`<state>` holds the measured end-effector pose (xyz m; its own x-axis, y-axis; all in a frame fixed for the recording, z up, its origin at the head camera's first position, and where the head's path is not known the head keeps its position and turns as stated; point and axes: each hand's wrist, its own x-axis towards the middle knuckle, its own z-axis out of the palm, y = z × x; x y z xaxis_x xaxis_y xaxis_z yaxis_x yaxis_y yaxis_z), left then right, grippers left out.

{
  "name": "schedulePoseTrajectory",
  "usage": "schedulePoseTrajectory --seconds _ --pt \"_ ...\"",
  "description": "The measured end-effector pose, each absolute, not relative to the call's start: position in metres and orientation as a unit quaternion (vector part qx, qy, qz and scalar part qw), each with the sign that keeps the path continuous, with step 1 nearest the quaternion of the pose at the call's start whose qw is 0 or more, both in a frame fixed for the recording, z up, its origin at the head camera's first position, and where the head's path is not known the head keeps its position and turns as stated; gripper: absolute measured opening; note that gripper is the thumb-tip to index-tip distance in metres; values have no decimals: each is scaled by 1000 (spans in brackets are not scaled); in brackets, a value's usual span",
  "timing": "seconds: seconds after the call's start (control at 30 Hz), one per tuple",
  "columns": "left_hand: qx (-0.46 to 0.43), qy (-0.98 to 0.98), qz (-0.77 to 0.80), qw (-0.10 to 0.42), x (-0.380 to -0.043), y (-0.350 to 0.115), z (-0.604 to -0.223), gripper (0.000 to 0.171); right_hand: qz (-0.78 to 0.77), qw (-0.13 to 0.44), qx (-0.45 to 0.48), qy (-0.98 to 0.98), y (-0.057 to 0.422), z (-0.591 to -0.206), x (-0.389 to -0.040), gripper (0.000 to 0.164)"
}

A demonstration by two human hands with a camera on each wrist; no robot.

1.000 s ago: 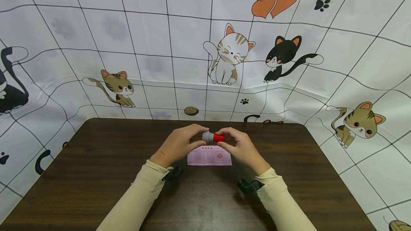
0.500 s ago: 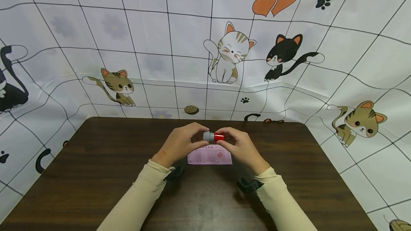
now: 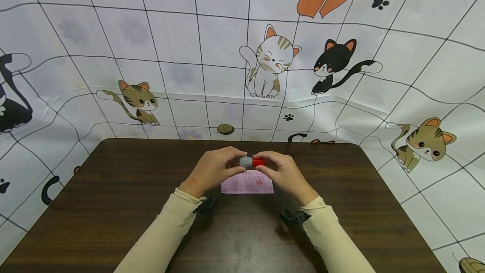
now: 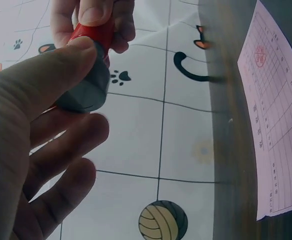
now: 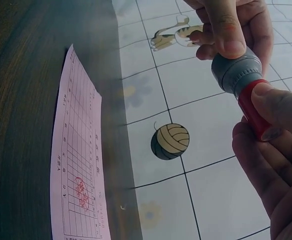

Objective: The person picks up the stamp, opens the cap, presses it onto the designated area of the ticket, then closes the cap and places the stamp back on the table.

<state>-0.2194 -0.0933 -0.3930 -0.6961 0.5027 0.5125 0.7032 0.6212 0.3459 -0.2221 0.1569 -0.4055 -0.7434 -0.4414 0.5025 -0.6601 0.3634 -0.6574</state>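
Both hands hold a small round stamp (image 3: 258, 161) with a red body and a grey cap, level above the table in the head view. My left hand (image 3: 212, 167) pinches the grey cap (image 5: 231, 71) between thumb and fingers. From the other side my right hand (image 3: 286, 174) grips the red body (image 5: 253, 107), its thumb lying along it. In the right wrist view the cap sits against the red part. Just below the hands lies a pink printed slip (image 3: 247, 184) with a grid and a round red stamp mark.
The dark brown wooden table (image 3: 113, 205) spreads out on all sides of the slip. Behind it hangs a white sheet (image 3: 223, 45) with grid lines and cartoon cats. A dark strap (image 3: 293, 219) is on the right wrist.
The stamp, slightly tilted a second ago, is now level between the hands. Both hands keep their grip and almost the same place; the head view has shifted a little.
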Motion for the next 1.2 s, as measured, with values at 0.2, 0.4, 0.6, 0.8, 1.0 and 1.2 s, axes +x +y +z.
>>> schedulePoseTrajectory --seconds 0.2,0.4,0.6,0.8,1.0,1.2 --pt "-324 -885 -266 204 -218 -90 -393 43 460 123 320 -819 155 -405 -222 28" --pt "-330 -883 -272 193 -219 -90 -395 43 452 132 325 -820 156 -405 -222 27" --pt "-355 -873 -275 189 -220 -92 -395 44 433 142 332 -826 157 -405 -223 28" --pt "-345 -879 -268 192 -219 -89 -394 42 435 143 325 -828 157 -405 -223 28" --pt "-318 -888 -262 202 -219 -87 -395 43 451 139 311 -825 155 -406 -224 25" --pt "-309 -887 -272 210 -220 -86 -396 42 457 145 311 -821 155 -406 -224 28"
